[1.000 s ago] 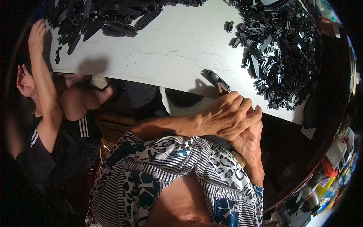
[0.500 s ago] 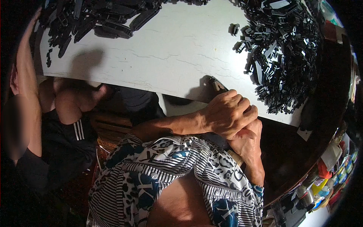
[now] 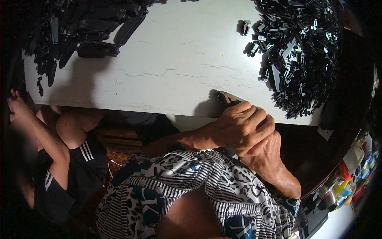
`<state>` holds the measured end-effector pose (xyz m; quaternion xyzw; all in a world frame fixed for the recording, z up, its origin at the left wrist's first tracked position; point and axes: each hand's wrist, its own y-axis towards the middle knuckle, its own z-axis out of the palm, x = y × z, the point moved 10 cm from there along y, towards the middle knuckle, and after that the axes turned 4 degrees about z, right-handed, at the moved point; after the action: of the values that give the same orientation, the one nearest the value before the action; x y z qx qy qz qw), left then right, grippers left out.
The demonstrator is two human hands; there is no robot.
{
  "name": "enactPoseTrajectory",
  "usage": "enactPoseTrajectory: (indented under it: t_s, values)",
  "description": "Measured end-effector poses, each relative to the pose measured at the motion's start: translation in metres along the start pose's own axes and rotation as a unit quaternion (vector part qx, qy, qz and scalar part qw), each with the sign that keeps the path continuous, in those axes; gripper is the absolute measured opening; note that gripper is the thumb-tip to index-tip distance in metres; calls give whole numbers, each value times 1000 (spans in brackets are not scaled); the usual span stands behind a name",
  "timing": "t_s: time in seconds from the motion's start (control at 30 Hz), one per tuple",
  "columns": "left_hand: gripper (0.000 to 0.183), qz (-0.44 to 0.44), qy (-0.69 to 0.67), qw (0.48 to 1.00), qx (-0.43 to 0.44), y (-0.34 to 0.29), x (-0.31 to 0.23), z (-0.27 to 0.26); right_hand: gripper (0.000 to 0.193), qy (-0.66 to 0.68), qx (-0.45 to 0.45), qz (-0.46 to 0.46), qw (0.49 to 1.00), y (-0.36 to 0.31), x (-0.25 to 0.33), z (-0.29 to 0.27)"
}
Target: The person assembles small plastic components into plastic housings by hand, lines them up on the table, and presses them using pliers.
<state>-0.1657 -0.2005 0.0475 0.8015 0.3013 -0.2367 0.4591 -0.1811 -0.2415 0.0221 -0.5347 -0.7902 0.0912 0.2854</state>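
Observation:
My left hand [image 3: 240,126] is closed, knuckles up, at the near edge of the white table [image 3: 171,79]. A small dark piece with a pale, lit patch [image 3: 227,98] sticks out past its index finger, over the table edge. My right hand [image 3: 263,150] is closed too, pressed against the underside of my left hand, its fingertips hidden beneath it. What lies between the two hands is covered.
A large heap of small black plastic clips [image 3: 296,67] covers the table's right side. Longer black plastic parts [image 3: 97,28] are piled at the far left. A person in dark shorts [image 3: 85,159] sits at the left. Mixed packages [image 3: 350,171] lie at the right rim.
My view has shifted, so the table's left side sits lower in the picture. My hands stay clasped at the edge with slight movement. The other person's raised arm has come down.

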Motion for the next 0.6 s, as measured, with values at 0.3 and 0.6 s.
enactPoseTrajectory:
  t_s: [0.3,0.6]
  values:
    - [45,84,38,996,6,4,-22,-1,39,-46,-72,48,995,-23,-8,12]
    - [44,44,13,999,2,-5,-18,-1,33,43,-45,94,994,-19,-9,10]
